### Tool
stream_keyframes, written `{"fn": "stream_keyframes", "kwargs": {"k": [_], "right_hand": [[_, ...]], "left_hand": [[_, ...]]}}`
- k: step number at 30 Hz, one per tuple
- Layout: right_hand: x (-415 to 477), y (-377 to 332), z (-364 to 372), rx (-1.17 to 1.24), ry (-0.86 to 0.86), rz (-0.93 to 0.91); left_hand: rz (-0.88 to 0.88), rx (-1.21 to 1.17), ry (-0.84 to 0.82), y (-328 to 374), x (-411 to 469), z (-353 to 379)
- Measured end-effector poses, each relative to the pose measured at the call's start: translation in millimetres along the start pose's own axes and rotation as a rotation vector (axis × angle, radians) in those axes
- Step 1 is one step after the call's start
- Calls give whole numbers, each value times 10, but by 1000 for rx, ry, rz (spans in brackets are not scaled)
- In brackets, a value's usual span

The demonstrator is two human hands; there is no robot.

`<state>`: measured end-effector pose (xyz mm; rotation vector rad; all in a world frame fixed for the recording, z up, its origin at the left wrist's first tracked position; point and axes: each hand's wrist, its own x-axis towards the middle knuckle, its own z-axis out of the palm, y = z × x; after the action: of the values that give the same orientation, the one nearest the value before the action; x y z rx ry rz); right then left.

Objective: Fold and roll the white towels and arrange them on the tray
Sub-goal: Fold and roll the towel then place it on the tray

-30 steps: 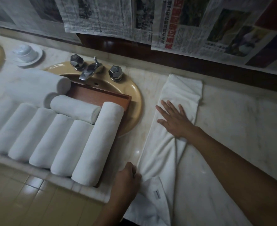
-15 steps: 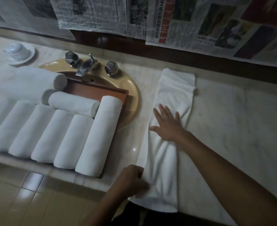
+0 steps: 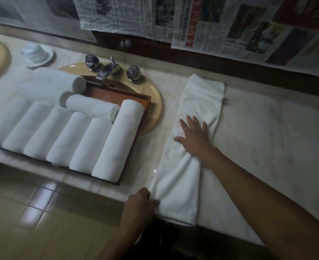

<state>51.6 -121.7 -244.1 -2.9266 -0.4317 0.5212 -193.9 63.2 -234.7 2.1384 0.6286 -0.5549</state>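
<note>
A white towel (image 3: pixel 190 166) lies folded into a long narrow strip on the marble counter, running from the wall to the front edge. My right hand (image 3: pixel 193 136) presses flat on its middle, fingers spread. My left hand (image 3: pixel 140 204) pinches the strip's near left corner at the counter's edge. To the left, a brown wooden tray (image 3: pixel 134 97) rests over the sink and carries several rolled white towels (image 3: pixel 117 139) side by side, with one shorter roll (image 3: pixel 93 107) lying across behind them.
A yellow sink (image 3: pixel 154 109) with a chrome tap (image 3: pixel 108 69) sits under the tray. Bigger white rolls (image 3: pixel 57 81) lie left of the tap, and a white cup on a saucer (image 3: pixel 35 53) stands behind them. Newspaper sheets (image 3: pixel 230 25) hang on the wall. Bare marble (image 3: pixel 277 137) stretches right of the towel.
The hanging near end of the towel was brought up onto the counter and folded into the strip. My right hand slid nearer along the towel; my left hand stayed at the near corner.
</note>
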Motion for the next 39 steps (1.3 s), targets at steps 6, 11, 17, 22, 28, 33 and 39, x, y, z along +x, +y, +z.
{"fn": "stream_keyframes", "kwargs": {"k": [6, 11, 17, 22, 28, 33, 39], "right_hand": [[-1268, -115, 302, 341, 433, 110], [-2300, -120, 645, 450, 95, 281], [-2688, -151, 933, 357, 109, 20], [-2799, -10, 963, 416, 326, 46], [-3054, 63, 1081, 366, 340, 13], [-3110, 9, 1131, 422, 308, 9], [-2748, -39, 969, 490, 485, 366]], "left_hand": [[133, 226, 165, -1, -29, -61], [184, 230, 189, 0, -44, -66], [232, 218, 232, 47, -206, 112], [259, 208, 214, 131, -361, 304], [219, 152, 167, 108, -341, 239], [223, 181, 124, 78, -309, 199], [252, 231, 155, 188, -177, 125]]}}
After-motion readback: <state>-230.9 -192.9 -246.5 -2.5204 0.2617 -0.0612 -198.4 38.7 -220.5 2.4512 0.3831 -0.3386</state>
